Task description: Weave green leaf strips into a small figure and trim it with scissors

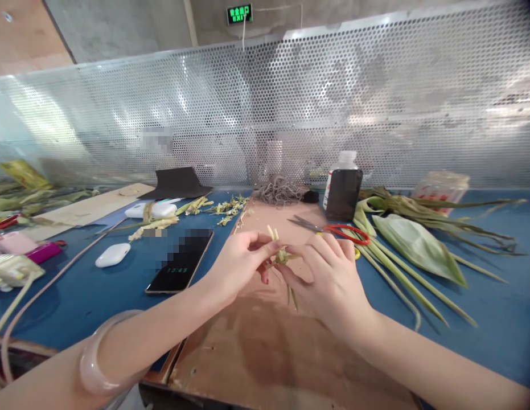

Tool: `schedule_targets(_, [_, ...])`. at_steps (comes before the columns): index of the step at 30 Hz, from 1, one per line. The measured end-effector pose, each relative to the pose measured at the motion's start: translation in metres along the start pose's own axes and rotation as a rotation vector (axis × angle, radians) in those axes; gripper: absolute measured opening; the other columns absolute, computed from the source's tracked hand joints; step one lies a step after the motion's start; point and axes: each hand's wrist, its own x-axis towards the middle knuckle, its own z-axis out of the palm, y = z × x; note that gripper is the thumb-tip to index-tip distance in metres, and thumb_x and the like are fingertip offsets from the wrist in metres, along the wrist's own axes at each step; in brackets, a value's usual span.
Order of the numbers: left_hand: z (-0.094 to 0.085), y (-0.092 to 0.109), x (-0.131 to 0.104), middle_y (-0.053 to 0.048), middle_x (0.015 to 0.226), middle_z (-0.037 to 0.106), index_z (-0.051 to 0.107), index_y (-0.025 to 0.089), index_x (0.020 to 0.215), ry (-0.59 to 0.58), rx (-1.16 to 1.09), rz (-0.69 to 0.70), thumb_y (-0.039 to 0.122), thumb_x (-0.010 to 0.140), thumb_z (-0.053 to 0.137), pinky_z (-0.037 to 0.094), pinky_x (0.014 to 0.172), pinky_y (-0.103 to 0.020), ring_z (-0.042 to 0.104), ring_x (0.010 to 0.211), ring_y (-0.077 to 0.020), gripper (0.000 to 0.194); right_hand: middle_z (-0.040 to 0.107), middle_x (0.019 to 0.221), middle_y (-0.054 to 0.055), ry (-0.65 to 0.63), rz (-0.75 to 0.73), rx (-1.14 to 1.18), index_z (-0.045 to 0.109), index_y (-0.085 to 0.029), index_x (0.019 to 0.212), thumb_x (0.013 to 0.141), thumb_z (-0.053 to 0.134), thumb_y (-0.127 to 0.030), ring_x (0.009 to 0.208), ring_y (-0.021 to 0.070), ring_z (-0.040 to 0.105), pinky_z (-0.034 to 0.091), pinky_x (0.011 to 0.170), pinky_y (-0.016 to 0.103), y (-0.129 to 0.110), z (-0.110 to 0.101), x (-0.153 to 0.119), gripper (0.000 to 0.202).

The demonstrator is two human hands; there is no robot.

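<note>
A small woven piece of green plant strips (282,256) is between my two hands above the brown board (265,359). My left hand (251,253) pinches it from the left, with short pale stalk ends poking up beside the fingertips. From the right, my right hand (327,265) has thumb and index finger closed on the same piece. Thin green ends hang below it. Red-handled scissors (345,232) lie just behind my right hand, their blades pointing left.
Left lie a dark phone (181,263), a white earbud case (113,255), and cables. Long green leaves (418,245) spread over the blue mat at right. Behind stand a phone (344,193) leaning on a bottle, grey cord (278,191) and a perforated metal screen (196,108).
</note>
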Motion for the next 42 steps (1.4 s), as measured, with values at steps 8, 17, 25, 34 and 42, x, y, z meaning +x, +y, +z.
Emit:
schedule_targets(8, [-0.0027,-0.0026,-0.0002,-0.001,0.066,0.057,0.062,0.012,0.076,-0.008,0.042,0.03,0.032,0.077,0.065,0.043,0.041,-0.021,0.048,0.045,-0.0078,0.02,0.061,0.074,0.004,-0.054,0.124,0.105,0.064,-0.018,0.084,0.083,0.058,-0.028,0.077,0.0225,0.054,0.032,0.073,0.036,-0.0066,0.0013,0.0024,0.011])
schedule_targets(17, [-0.002,-0.0058,0.0009,0.0,0.063,0.053,0.062,0.012,0.072,-0.013,0.036,0.031,0.032,0.077,0.065,0.042,0.038,-0.019,0.046,0.046,-0.0074,0.021,0.06,0.072,0.003,-0.081,0.154,0.159,0.067,-0.017,0.084,0.084,0.058,-0.024,0.074,0.0217,0.056,0.031,0.074,0.036,-0.0062,0.0043,0.0012,0.011])
schedule_targets(25, [-0.0018,-0.0046,0.0015,0.001,0.062,0.052,0.061,0.013,0.072,-0.021,0.054,0.038,0.033,0.078,0.065,0.04,0.038,-0.019,0.046,0.043,-0.0069,0.021,0.061,0.074,0.004,-0.109,0.18,0.189,0.067,-0.018,0.086,0.085,0.056,-0.027,0.077,0.0216,0.055,0.031,0.077,0.037,-0.0057,0.007,-0.0002,0.014])
schedule_targets(34, [-0.0039,-0.008,0.0038,0.001,0.06,0.052,0.06,0.014,0.071,-0.042,0.073,0.055,0.034,0.078,0.064,0.041,0.04,-0.019,0.046,0.045,-0.0076,0.021,0.061,0.074,0.004,-0.115,0.172,0.214,0.066,-0.019,0.085,0.086,0.054,-0.027,0.075,0.0204,0.054,0.032,0.077,0.036,-0.004,0.0062,0.0007,0.014])
schedule_targets(42, [-0.0034,-0.0055,0.0044,0.002,0.061,0.052,0.059,0.015,0.07,-0.055,0.118,0.067,0.034,0.078,0.064,0.041,0.042,-0.019,0.046,0.044,-0.0073,0.022,0.059,0.073,0.002,-0.13,0.178,0.248,0.065,-0.018,0.086,0.084,0.056,-0.023,0.073,0.0192,0.055,0.033,0.077,0.036,-0.0032,0.0052,0.0013,0.011])
